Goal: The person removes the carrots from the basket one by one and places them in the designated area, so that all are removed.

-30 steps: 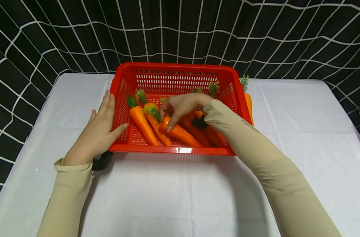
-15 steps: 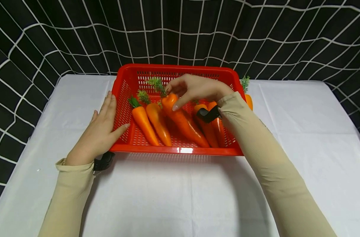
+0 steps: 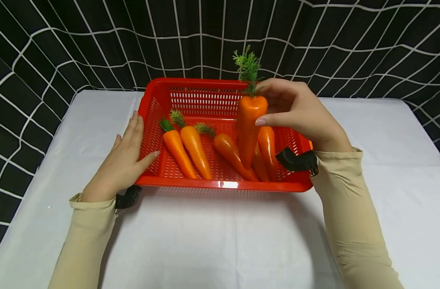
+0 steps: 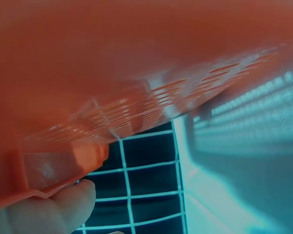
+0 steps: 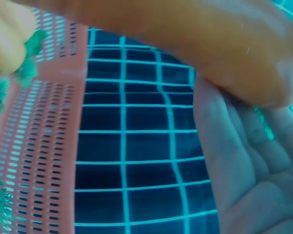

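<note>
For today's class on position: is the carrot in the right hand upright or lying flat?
Upright: the held carrot has its leaves on top and its tip down.

Past the far edge and both far corners of the white table, wide-meshed white netting hangs against a black backdrop.

Staged set or recording booth, by look of it; sort of building around it cannot be told. White net over black backing closes in back and both sides, down to bench. Bench spread with plain white cloth, fold creases showing. Black cameras strapped at both wrists. Carrots glossy, plastic-looking, more like props than kitchen stock.
</note>
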A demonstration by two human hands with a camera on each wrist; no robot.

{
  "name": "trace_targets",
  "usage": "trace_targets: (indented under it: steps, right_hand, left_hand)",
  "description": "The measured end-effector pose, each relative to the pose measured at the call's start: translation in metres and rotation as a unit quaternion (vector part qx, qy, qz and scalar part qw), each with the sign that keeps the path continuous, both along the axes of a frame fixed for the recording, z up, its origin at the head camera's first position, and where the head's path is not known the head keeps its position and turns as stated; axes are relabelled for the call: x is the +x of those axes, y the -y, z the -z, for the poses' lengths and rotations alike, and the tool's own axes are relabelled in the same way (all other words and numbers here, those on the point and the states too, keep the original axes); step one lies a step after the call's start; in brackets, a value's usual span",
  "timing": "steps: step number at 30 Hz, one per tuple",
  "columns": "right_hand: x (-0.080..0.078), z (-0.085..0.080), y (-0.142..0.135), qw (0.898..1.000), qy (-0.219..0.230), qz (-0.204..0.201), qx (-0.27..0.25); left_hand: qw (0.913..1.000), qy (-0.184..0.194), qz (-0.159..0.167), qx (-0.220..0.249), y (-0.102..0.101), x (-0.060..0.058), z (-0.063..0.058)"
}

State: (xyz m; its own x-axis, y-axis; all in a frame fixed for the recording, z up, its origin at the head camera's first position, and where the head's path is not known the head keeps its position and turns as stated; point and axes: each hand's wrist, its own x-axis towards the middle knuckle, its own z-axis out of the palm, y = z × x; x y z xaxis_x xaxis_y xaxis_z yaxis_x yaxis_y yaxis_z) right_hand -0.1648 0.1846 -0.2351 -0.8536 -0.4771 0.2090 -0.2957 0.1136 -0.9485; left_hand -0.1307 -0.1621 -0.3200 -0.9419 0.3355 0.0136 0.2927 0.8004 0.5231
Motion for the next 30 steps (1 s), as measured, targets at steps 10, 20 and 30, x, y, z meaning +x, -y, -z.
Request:
trace_targets:
  steps: [10,20,30]
  right_hand:
    - [0.039,0.007,-0.005,0.997,-0.023,0.043,-0.066]
    - [0.049,0.007,-0.007,0.992,-0.049,0.06,-0.101]
    - [0.05,0.011,-0.007,0.985,-0.093,0.047,-0.136]
  left_hand:
    - [1.0,0.005,-0.002,0.005,0.001,0.003,0.0]
    - [1.0,0.001,0.002,0.007,0.001,0.003,-0.004]
    - [0.9999,0.0,0.007,0.007,0.001,0.002,-0.002]
